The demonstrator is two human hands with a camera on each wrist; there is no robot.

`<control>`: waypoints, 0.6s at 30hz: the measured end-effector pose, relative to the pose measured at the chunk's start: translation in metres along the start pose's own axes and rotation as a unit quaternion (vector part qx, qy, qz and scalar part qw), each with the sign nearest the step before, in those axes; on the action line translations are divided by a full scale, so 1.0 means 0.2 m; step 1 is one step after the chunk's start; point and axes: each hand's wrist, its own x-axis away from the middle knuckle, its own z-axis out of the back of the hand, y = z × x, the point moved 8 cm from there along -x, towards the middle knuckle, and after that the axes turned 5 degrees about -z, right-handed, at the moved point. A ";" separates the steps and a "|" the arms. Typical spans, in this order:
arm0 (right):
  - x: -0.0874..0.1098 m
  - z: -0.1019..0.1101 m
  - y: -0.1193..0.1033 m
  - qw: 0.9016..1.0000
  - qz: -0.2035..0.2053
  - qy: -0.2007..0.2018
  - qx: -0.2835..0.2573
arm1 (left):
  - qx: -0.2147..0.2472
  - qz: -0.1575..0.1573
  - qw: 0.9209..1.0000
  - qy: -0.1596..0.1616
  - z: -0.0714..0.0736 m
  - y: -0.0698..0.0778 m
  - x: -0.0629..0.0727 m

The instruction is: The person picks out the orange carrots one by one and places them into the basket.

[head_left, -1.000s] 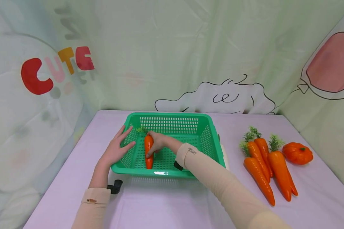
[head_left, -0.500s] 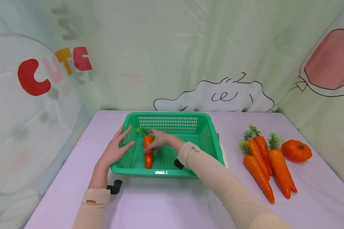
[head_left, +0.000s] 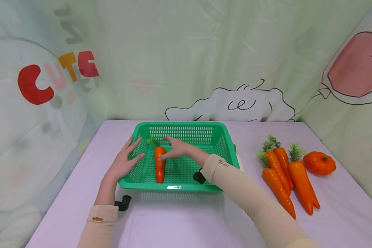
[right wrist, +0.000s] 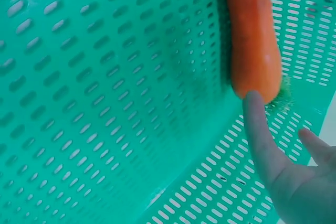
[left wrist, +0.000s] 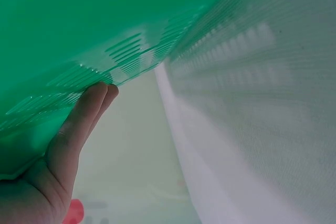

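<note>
A green slotted plastic basket [head_left: 186, 187] stands on the table. Inside it, along the left side, lies an orange carrot [head_left: 159, 168] with its feathery green top toward the back. My right hand [head_left: 179, 148] is over the basket just right of the carrot, thumb and finger spread apart and nothing between them. In the right wrist view one fingertip [right wrist: 253, 98] overlaps the carrot's thick end. My left hand [head_left: 124, 163] rests at the basket's left rim with straight, spread fingers. The left wrist view has its fingertips [left wrist: 100, 90] against the basket's outer wall.
Right of the basket, several carrots [head_left: 277, 189] with green tops lie bunched on the lilac tablecloth [head_left: 173, 224]. An orange pumpkin [head_left: 320, 163] sits beside them. Part of a white object [head_left: 241, 163] shows behind the basket's right side. A printed curtain [head_left: 186, 62] hangs behind the table.
My right hand has let go of the carrot and drawn off to the right, its fingers opening wider. The carrot stays in the basket; my left hand keeps its place at the rim.
</note>
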 end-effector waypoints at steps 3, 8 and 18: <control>0.03 0.02 0.00 1.000 0.006 -0.006 -0.013 | 0.000 0.000 1.000 0.000 0.00 0.00 0.00; 0.08 0.06 -0.02 0.999 0.013 -0.018 -0.042 | -0.001 0.001 1.000 0.004 0.00 0.00 0.00; 0.18 0.13 -0.05 0.998 0.059 -0.005 0.007 | 0.002 -0.001 1.000 0.004 0.00 0.01 0.00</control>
